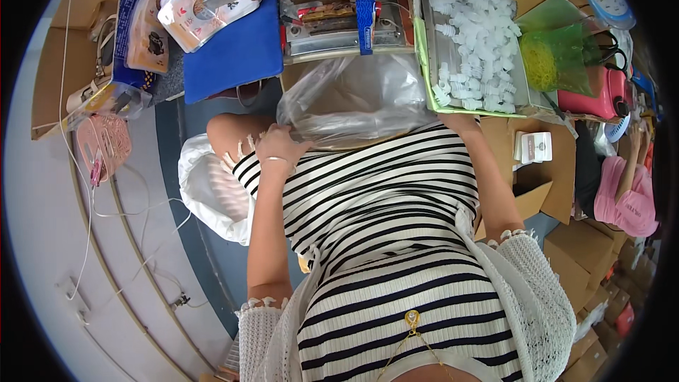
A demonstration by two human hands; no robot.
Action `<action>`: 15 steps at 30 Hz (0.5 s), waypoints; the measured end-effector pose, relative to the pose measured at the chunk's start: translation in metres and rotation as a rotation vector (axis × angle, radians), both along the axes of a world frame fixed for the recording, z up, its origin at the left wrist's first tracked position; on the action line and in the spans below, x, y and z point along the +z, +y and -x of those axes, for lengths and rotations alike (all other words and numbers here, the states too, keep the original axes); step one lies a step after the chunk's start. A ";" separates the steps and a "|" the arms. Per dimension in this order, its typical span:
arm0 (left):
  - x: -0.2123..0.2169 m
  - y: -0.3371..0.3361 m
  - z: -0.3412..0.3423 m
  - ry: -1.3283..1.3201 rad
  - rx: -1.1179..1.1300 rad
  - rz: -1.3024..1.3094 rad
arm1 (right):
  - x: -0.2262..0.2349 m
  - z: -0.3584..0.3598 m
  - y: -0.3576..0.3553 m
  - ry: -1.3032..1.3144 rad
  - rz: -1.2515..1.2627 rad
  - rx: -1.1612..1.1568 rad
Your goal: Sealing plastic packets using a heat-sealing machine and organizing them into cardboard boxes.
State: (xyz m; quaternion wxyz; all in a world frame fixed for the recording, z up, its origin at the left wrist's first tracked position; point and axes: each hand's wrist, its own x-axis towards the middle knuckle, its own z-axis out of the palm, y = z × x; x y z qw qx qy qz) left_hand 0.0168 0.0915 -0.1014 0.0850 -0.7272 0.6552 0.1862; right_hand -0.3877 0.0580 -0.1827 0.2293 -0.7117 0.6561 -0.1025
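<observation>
Down at lap level, the left hand (279,147) closes its fingers (272,134) on the near left edge of a large clear crumpled plastic bag (353,99), pinching the film rather than cupping it. The bag lies just beyond those fingertips, spread across the lap of a black-and-white striped knit dress (382,198) and reaching up to the underside of a grey metal machine (339,25) above it. The right hand does not show: the right forearm (488,184) runs up along the dress and disappears beneath the far right edge of the bag, so I cannot tell whether those fingers are clenched, loose or holding anything.

Beyond and to the right of the left fingers sits a shallow tray heaped with small white plastic parts (474,42). Just to the left of the fingers, a white plastic sack (205,191) sags beside the knee.

The grip looks slight, I judge. Thin, slick film pinched at one edge could slide out of the fingers, and the bag would then slump off the lap toward the floor. A sharp pull could also stretch or tear the film where it is pinched. With the other hand buried under the bag, the far edge could snag on the machine or the tray corner unnoticed.
</observation>
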 end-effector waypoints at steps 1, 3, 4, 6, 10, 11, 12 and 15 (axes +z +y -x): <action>0.003 -0.002 -0.001 -0.050 -0.034 -0.168 | 0.003 -0.005 0.002 0.006 -0.047 -0.004; 0.003 0.004 -0.008 -0.073 -0.093 -0.194 | 0.003 -0.013 0.002 0.089 -0.082 0.060; 0.002 0.007 -0.012 -0.096 -0.156 -0.220 | 0.003 -0.016 0.002 0.172 -0.117 0.119; 0.005 0.009 -0.018 -0.120 -0.213 -0.251 | 0.000 -0.021 0.000 0.253 -0.154 0.186; 0.010 0.002 -0.017 0.034 0.052 -0.355 | -0.014 -0.023 -0.009 0.238 -0.275 0.245; 0.000 0.006 -0.007 -0.091 -0.101 -0.295 | -0.018 -0.027 -0.011 0.246 -0.349 0.240; -0.014 0.011 0.002 -0.216 -0.255 -0.236 | -0.022 -0.032 -0.011 0.256 -0.425 0.234; -0.057 -0.002 -0.013 -0.352 -0.308 -0.231 | -0.031 -0.034 -0.017 0.246 -0.480 0.229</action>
